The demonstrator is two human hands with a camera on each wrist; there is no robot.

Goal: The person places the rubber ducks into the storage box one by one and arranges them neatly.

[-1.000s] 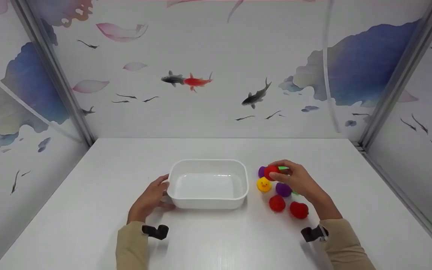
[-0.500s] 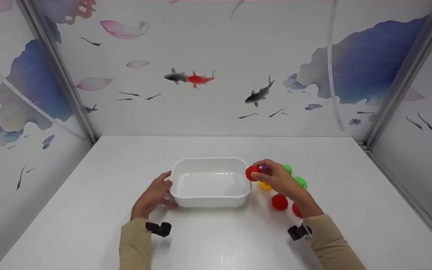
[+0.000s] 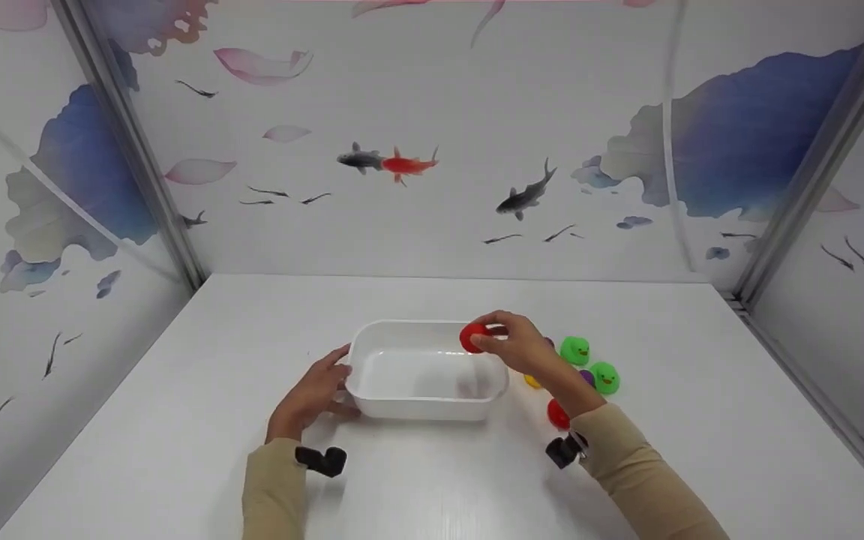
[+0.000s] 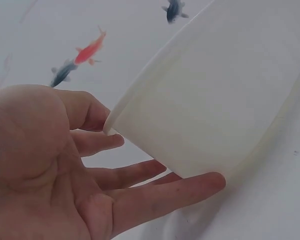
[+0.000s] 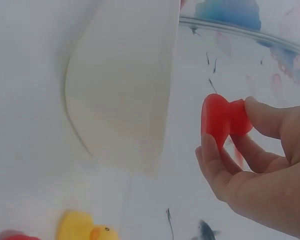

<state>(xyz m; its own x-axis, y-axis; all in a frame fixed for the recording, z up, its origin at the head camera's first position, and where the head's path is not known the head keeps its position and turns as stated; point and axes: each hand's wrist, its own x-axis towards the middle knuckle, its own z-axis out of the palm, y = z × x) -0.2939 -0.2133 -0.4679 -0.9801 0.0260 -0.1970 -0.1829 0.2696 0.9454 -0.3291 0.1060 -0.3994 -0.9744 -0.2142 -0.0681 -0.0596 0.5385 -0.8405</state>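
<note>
My right hand (image 3: 516, 346) pinches a red rubber duck (image 5: 217, 120) between thumb and fingers. The duck is above the back right part of a white tub (image 3: 424, 409), apart from its rim. Inside, the tub's floor is bare white. At the tub's left end, my left hand (image 4: 40, 165) touches the rim and the outer wall with loosely extended fingers. Its fingertips lie against the wall in the left wrist view.
Right of the tub are two green rubber ducks (image 3: 574, 350), a red toy (image 3: 558, 413) and a yellow duck (image 5: 87, 227), partly hidden by my right arm. Purple bits show among them. Patterned white panels enclose the table (image 3: 432, 480) at back and sides.
My right hand has carried the red duck leftward from the group of toys to above the tub. The left hand stays at the tub's left end. The head view has shifted slightly.
</note>
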